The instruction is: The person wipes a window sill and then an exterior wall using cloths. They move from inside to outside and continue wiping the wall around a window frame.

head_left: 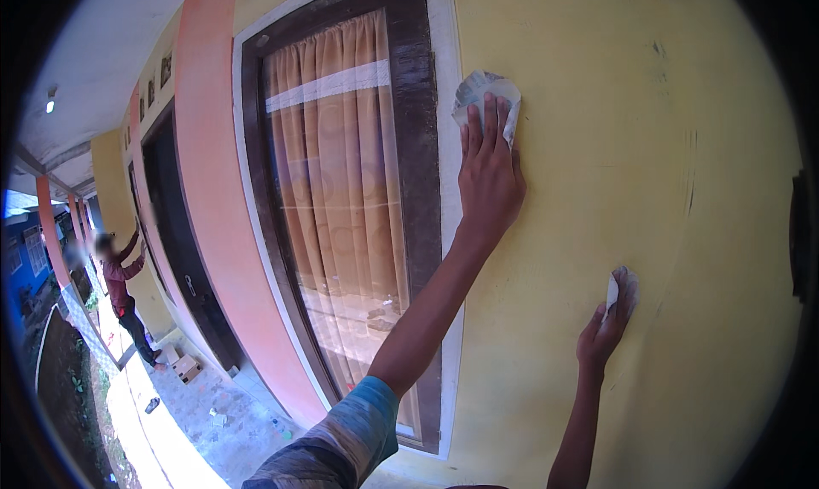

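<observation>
My left hand (490, 169), arm stretched up, presses a crumpled, printed grey-white piece of paper (483, 86) against the yellow wall (589, 88), just beside the window's white border. Its fingers lie over the sheet. Lower and to the right, my right hand (601, 335) holds a smaller, folded piece of the same kind of paper (613, 293) against the wall. Those fingers are slightly blurred. Dark scuffs and thin vertical scratches mark the wall above and to the right of this hand.
A dark-framed window (422, 148) with an orange curtain (341, 190) stands left of my arm. Beyond are a pink pillar (213, 173) and a dark door (183, 224). Farther along the porch, a person (119, 276) reaches to the wall near a cardboard box (186, 368).
</observation>
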Available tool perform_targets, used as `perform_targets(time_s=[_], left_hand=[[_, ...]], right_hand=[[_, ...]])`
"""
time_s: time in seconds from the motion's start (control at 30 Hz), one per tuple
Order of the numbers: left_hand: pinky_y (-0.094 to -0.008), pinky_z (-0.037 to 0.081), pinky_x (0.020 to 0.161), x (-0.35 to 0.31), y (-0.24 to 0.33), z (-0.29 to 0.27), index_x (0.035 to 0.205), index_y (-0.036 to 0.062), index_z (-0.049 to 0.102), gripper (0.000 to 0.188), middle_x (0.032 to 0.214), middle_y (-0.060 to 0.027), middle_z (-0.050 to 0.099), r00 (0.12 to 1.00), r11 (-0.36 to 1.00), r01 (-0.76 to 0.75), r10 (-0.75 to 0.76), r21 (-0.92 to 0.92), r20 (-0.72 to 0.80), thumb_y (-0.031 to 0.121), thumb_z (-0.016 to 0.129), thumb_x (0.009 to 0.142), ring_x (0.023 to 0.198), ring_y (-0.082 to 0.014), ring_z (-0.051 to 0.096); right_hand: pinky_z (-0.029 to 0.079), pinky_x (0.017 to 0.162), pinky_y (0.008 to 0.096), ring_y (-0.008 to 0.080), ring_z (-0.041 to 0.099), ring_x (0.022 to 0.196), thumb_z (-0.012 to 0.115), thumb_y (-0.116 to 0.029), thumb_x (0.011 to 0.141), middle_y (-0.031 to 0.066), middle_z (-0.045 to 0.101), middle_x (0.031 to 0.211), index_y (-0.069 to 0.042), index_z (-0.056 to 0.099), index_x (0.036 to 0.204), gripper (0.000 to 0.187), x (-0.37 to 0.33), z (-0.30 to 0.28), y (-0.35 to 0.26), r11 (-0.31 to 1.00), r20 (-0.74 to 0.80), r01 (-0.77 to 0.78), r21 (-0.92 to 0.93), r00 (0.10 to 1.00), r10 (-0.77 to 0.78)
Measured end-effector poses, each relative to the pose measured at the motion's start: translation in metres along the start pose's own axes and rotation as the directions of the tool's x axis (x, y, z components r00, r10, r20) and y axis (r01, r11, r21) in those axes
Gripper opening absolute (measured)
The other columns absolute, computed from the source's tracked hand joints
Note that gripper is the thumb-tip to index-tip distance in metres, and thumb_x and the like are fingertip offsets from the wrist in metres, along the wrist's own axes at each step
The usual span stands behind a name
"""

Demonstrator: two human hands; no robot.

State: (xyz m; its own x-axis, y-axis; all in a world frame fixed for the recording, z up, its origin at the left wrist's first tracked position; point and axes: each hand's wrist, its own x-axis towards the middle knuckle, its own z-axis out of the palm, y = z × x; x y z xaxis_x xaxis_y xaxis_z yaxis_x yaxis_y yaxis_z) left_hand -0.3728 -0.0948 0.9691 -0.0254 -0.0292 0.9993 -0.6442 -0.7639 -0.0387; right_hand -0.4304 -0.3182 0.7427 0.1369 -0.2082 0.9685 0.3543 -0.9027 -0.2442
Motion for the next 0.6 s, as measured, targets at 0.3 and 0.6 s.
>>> perform_targets(time_s=[0.3,0.6], left_hand=[[-0.0521,0.020,0.122,-0.053,0.035,0.014,0.155,0.0039,0.031,0.060,0.164,-0.0161,0.021,0.991,0.997,0.075,-0.074,-0.006,0.114,0.003,0.047,0.097,0.150,-0.0418,0.019],[-0.0523,0.026,0.120,0.035,0.006,0.013,0.153,0.0022,0.033,0.054,0.161,-0.0285,0.018,0.999,0.997,-0.012,0.014,-0.070,0.034,0.005,0.045,0.100,0.148,-0.0478,0.020]], right_hand=[[0.022,0.121,0.0493,0.0381,0.035,0.145,0.032,-0.032,0.110,0.0241,0.040,0.154,0.008,0.041,0.146,0.054,-0.094,-0.016,0.030,0.958,0.071,-0.265,0.113,0.964,0.258],[0.018,0.122,0.0486,0.0373,0.029,0.148,0.033,-0.028,0.109,0.0211,0.038,0.156,0.006,0.037,0.148,0.052,-0.139,-0.006,0.008,0.957,0.183,-0.283,0.064,0.946,0.267]])
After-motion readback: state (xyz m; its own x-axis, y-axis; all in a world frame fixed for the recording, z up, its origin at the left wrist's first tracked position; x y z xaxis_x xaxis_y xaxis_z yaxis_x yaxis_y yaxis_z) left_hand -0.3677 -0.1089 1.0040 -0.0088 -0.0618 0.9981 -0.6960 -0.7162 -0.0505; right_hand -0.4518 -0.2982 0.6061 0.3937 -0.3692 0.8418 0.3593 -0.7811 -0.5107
